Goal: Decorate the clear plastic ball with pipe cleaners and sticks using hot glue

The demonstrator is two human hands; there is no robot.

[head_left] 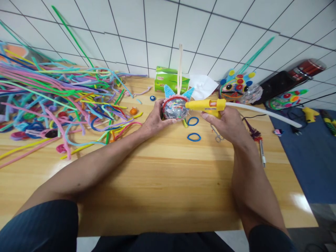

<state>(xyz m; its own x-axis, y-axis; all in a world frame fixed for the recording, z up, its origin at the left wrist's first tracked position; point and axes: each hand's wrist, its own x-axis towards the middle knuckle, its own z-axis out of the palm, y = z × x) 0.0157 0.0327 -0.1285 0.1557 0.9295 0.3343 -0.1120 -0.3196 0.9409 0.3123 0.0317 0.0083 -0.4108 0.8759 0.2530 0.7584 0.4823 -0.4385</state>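
Note:
My left hand [156, 119] is wrapped round the left side of a clear plastic ornament [174, 109] filled with colourful bits. Pink and red trim runs along the ornament's top, with two blue pipe-cleaner ears and a pale upright loop [180, 70]. In my right hand [227, 122] is a yellow hot glue gun [204, 105], its nozzle at the ornament's right side. A long white glue stick [265, 112] sticks out of the gun's back. Two blue pipe-cleaner rings [194, 137] lie just below, and small scissors [217, 134] lie partly hidden near my right hand.
A big heap of coloured pipe cleaners [60, 91] covers the table's left. At the back are a green tissue pack [168, 78] and white tissue [202, 85]. Decorated ornaments [233, 87] and a dark red flask [306, 71] stand right, near a penknife-like tool [262, 154].

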